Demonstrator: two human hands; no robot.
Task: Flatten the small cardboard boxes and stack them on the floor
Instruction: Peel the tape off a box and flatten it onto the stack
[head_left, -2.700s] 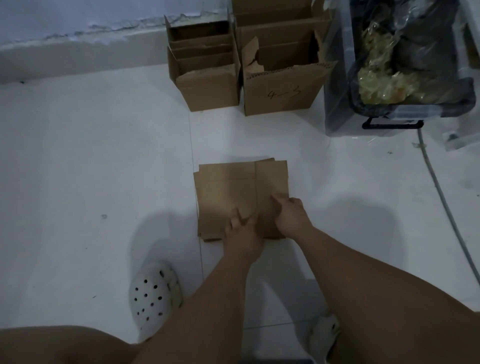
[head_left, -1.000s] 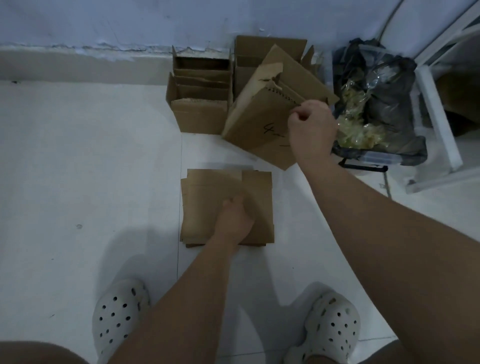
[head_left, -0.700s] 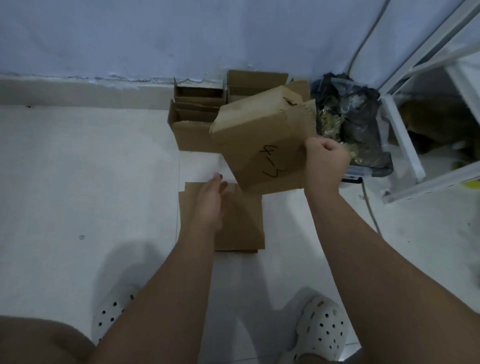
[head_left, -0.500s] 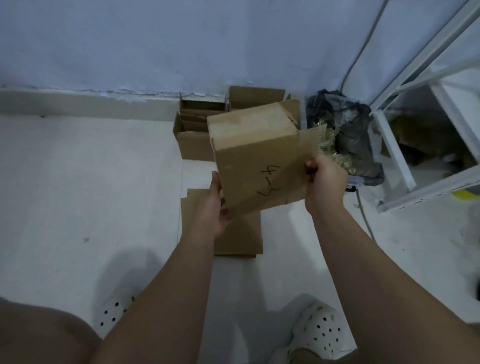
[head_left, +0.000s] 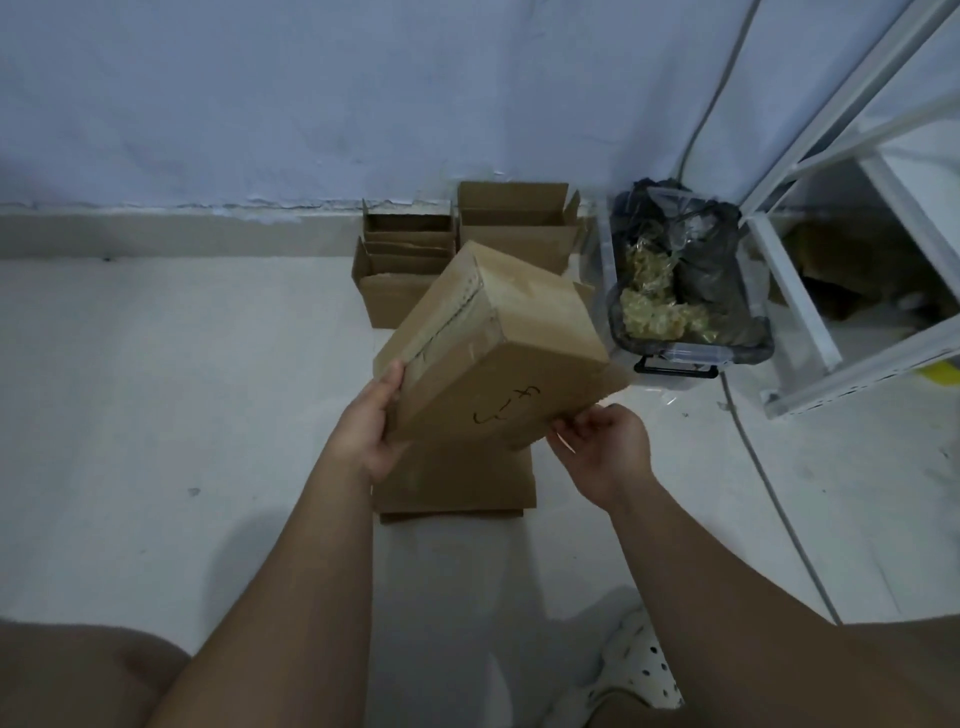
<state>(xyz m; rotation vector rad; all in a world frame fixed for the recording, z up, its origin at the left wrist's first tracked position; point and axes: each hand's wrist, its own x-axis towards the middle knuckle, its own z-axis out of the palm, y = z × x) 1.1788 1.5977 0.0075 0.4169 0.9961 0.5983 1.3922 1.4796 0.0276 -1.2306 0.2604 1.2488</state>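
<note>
I'm looking down at a white tiled floor (head_left: 156, 415) that runs back to a pale blue wall (head_left: 311, 104) with a beige skirting strip along its foot. Both of my hands are up in front of me on a closed cardboard box (head_left: 498, 358), which is off the ground and tilted. Its taped seam faces up and to the left, and a handwritten mark shows on the side turned towards me. My left hand (head_left: 371, 431) grips the box's lower left corner, thumb lying up along the taped face and fingers wrapped round behind. My right hand (head_left: 602, 452) has its fingers curled at the lower right corner, pinching the edge just beneath a loose flap that juts out there.

Directly under the held box, a pile of flattened cardboard (head_left: 457, 488) lies on the floor, partly hidden by the box and my left wrist. Against the wall behind stand several open boxes (head_left: 405, 280), the smaller ones on the left and a taller one beside them on the right.

To the right of those sits a clear plastic bin (head_left: 685, 358) with a black handle, stuffed with dark and yellowish bags. A grey cable (head_left: 753, 467) trails down the wall and past it across the tiles, and a white metal rack (head_left: 810, 322) fills the right edge. One white perforated clog (head_left: 639, 670) shows below my right forearm.
</note>
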